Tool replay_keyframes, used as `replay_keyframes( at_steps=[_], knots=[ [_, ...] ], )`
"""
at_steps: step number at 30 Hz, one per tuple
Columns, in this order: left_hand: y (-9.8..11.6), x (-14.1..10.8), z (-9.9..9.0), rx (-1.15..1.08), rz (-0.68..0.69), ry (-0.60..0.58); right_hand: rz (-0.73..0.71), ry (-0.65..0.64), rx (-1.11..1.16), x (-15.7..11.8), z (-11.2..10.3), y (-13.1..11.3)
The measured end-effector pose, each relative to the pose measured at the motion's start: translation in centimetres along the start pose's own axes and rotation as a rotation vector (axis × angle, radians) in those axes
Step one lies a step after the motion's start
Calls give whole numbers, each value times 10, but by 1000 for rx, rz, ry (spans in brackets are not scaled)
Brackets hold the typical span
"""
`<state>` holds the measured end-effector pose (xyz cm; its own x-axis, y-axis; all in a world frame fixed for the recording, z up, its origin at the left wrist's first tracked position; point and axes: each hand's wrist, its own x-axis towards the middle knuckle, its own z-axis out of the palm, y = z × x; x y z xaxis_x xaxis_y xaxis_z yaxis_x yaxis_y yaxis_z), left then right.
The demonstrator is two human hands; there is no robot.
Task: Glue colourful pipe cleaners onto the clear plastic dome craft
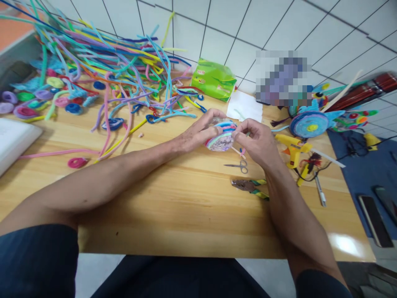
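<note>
Above the middle of the wooden table (186,207), my left hand (203,131) grips a round disc (221,142) by its left side, thumb on top. Bands of blue, pink and pale green pipe cleaner cross the disc, and part of its face looks clear or greyish. My right hand (254,138) pinches at the disc's right edge with bent fingers; a pale strip seems to lie between them, partly hidden. Just below the hands are small scissors (240,166). Pliers (249,187) with green and yellow handles rest beside my right forearm.
Many pipe cleaners (124,62) and coiled pieces (77,162) spread over the left and back. A green packet (214,78) and white paper (245,106) lie by the tiled wall. On the right are a yellow glue gun (291,149), a blue pipe-cleaner fish (310,124) and a pen (320,189).
</note>
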<state>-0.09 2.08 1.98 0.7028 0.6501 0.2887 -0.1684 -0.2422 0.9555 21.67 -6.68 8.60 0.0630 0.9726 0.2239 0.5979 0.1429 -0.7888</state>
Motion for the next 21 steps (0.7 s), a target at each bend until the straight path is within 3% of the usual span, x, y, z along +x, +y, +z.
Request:
replay_keyframes(
  at_steps=[8, 16, 21],
  knots=[
    [-3, 3, -4, 78, 63, -20, -24, 35, -26, 1, 2, 5],
    [-17, 7, -19, 45, 98, -150, 11, 21, 25, 3, 0, 7],
    [-22, 9, -22, 95, 123, -138, 25, 6, 43, 4, 0, 6]
  ],
)
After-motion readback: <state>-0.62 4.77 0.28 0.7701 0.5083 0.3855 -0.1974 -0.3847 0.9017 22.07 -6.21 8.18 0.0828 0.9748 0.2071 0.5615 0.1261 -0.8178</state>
